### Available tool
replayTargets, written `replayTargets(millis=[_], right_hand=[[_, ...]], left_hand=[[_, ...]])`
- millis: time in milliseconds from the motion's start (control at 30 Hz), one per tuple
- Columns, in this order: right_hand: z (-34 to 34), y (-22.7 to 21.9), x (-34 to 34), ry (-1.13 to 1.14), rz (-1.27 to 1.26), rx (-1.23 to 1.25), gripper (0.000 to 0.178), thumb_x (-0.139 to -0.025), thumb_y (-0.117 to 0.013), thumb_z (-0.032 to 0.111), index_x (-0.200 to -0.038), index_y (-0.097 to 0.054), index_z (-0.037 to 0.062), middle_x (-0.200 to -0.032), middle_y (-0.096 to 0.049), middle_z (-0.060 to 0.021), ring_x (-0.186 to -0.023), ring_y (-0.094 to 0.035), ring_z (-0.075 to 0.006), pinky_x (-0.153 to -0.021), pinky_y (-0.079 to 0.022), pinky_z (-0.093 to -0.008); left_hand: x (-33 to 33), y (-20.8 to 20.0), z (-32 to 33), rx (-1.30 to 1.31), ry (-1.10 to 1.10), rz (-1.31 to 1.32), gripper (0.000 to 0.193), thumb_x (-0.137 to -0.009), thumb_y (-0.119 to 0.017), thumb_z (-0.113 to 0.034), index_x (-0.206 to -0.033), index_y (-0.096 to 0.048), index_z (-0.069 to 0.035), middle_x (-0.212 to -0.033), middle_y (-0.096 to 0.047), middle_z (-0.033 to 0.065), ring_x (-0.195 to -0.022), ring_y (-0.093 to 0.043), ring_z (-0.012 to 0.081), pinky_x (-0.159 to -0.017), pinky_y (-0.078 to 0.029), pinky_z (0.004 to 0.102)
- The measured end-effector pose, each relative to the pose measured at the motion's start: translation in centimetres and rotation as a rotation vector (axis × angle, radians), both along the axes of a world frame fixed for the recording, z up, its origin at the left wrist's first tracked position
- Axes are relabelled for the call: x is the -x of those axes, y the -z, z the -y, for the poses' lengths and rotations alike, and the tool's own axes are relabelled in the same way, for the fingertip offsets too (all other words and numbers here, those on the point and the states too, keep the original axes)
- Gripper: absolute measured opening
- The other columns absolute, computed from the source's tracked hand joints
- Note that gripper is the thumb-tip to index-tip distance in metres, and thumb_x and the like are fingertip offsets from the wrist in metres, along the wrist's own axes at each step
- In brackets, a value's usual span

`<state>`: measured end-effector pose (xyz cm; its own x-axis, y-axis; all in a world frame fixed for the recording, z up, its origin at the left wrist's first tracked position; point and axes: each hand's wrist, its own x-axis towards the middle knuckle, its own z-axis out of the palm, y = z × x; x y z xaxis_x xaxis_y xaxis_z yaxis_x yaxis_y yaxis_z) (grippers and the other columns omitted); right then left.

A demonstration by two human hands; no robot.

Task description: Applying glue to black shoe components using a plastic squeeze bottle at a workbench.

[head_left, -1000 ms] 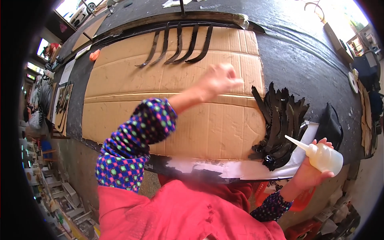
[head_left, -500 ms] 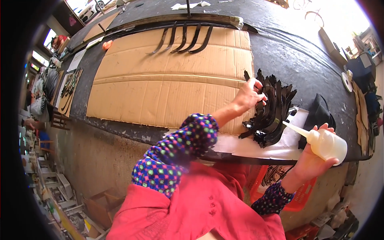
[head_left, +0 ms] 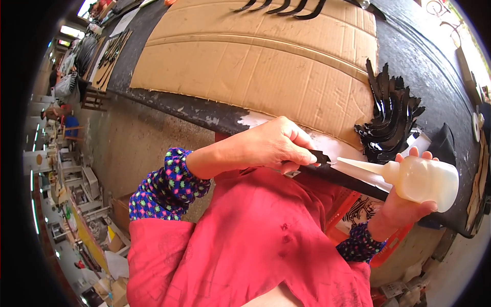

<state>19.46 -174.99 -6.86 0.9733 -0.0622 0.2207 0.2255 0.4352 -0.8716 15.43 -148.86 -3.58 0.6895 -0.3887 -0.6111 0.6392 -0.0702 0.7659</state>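
Observation:
Just in front of my body, my left hand (head_left: 281, 146) pinches a black strip (head_left: 321, 157), its end showing past the thumb and fingertips. Most of that strip is hidden by the hand. My right hand (head_left: 396, 209) is wrapped around a translucent squeeze bottle (head_left: 429, 183) with a long tapered nozzle, tilted on its side. Its tip points left, very near the strip's end; I cannot tell whether they touch. Beyond the bottle, a heap of black curved strips (head_left: 391, 120) lies at the right edge of the cardboard sheet (head_left: 245, 66).
Several curved black strips (head_left: 309, 10) lie apart on the far part of the cardboard. The dark table's (head_left: 174, 105) front edge runs below it. A red plastic crate (head_left: 348, 207) with black pieces stands under the table. A black cloth-like item (head_left: 444, 143) lies right of the heap.
My left hand has left the heap and come toward my body with a strip in its fingers. The bottle, still in my right hand, now has its nozzle by that strip. The view has shifted.

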Motion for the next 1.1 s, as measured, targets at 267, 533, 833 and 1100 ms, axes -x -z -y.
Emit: replayTargets(millis=[267, 533, 833, 1100], right_hand=[[-1.1, 0.3, 0.9, -0.172, -0.014, -0.03, 0.09, -0.056, -0.07, 0.055, -0.121, -0.035, 0.0058, -0.115, -0.043, -0.0125, -0.106, -0.046, -0.0354, -0.08, -0.045, -0.0493], [-2.2, 0.3, 1.2, -0.15, -0.008, 0.007, 0.091, -0.059, -0.067, 0.058, -0.123, -0.032, 0.0041, -0.117, -0.042, -0.0134, -0.107, -0.044, -0.0356, -0.082, -0.044, -0.0493], [-2.1, 0.3, 1.1, -0.044, -0.046, 0.083, 0.094, -0.055, -0.064, 0.065, -0.121, -0.035, 0.0061, -0.112, -0.045, -0.0103, -0.102, -0.048, -0.033, -0.078, -0.046, -0.0476], [-3.2, -0.4, 1.0, 0.022, -0.089, 0.165, 0.095, -0.054, -0.062, 0.069, -0.12, -0.035, 0.0059, -0.112, -0.045, -0.0095, -0.102, -0.048, -0.0313, -0.077, -0.047, -0.0461]], left_hand=[[1.0, 1.2, -0.9, 0.054, -0.036, 0.033, 0.018, -0.077, -0.06, -0.016, -0.084, -0.062, 0.0, -0.052, -0.049, -0.0029, -0.044, -0.04, 0.0014, -0.039, -0.027, 0.0166], [0.7, 1.1, -1.2, 0.042, 0.008, 0.072, 0.015, -0.076, -0.059, -0.014, -0.081, -0.061, -0.001, -0.053, -0.048, -0.004, -0.044, -0.038, 0.0015, -0.041, -0.028, 0.0169], [0.4, 0.8, -1.5, 0.001, 0.036, 0.062, 0.016, -0.076, -0.059, -0.017, -0.08, -0.061, -0.001, -0.052, -0.046, -0.0048, -0.045, -0.037, 0.0012, -0.041, -0.027, 0.0175], [0.3, 0.7, -1.5, 0.028, 0.041, 0.059, 0.016, -0.076, -0.059, -0.017, -0.079, -0.061, -0.001, -0.051, -0.045, -0.0045, -0.045, -0.036, 0.0012, -0.04, -0.026, 0.0176]])
